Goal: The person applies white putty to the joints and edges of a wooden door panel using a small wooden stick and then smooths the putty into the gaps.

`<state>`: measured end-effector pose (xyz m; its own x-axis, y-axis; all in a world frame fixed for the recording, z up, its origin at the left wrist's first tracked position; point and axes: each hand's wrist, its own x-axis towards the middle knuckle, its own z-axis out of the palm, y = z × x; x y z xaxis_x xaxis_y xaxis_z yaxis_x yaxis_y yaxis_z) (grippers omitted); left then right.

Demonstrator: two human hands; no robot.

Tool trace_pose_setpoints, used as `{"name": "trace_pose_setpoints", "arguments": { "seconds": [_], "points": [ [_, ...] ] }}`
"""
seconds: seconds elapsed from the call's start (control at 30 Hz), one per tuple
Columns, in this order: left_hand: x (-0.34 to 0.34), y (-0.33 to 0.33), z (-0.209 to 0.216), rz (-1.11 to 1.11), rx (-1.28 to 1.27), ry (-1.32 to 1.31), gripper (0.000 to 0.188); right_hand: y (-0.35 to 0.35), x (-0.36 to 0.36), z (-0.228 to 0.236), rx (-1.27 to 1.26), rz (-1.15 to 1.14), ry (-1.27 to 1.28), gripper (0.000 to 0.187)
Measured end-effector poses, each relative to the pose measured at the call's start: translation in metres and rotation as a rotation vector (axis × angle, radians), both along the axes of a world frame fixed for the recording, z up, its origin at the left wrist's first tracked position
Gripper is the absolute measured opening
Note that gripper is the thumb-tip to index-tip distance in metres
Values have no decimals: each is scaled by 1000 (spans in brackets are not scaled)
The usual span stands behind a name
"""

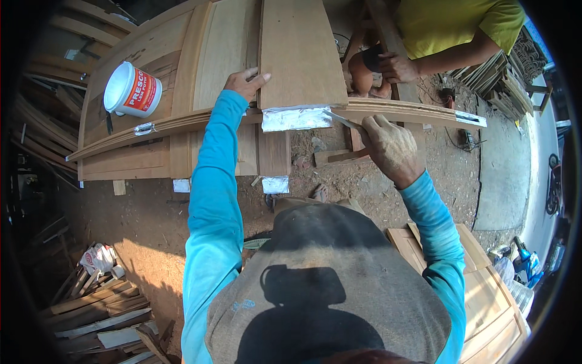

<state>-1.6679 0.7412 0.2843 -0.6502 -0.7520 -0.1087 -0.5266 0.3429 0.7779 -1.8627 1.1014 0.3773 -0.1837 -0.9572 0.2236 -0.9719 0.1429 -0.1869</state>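
Note:
My right hand (391, 148) is closed around a putty knife (347, 121). Its thin blade reaches the right end of a white-coated patch (297, 118) on the near end of a wooden board (303, 54). My left hand (247, 85) grips that board's left edge, just beyond the coated end; some of its fingers are hidden. Under the board's near end, a long narrow wooden frame piece (400, 110) runs crosswise. A white plastic tub (144, 91) with a red label stands to the left on a wooden door panel (115, 124).
Across the work, a person in a yellow shirt (448, 27) rests a hand on a wooden beam (394, 45). More wooden panels (485, 297) lie at my lower right. Scrap wood (115, 303) is piled at lower left. Bottles and bags (524, 267) sit at far right.

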Motion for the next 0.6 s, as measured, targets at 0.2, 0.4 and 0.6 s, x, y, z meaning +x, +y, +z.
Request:
{"name": "trace_pose_setpoints", "arguments": {
  "seconds": [0.2, 0.4, 0.6],
  "points": [
    [3, -13, -12, 8, 40, 14, 86, 14, -17, -16, 0, -138, -28, 12],
    [4, -15, -12, -25, -63, -16, 86, -6, -9, -6, 49, 83, 10, 42],
    [2, -8, -6, -6, 46, 11, 89, 0, -28, -15, 152, 224, 59, 59]
  ]
}}
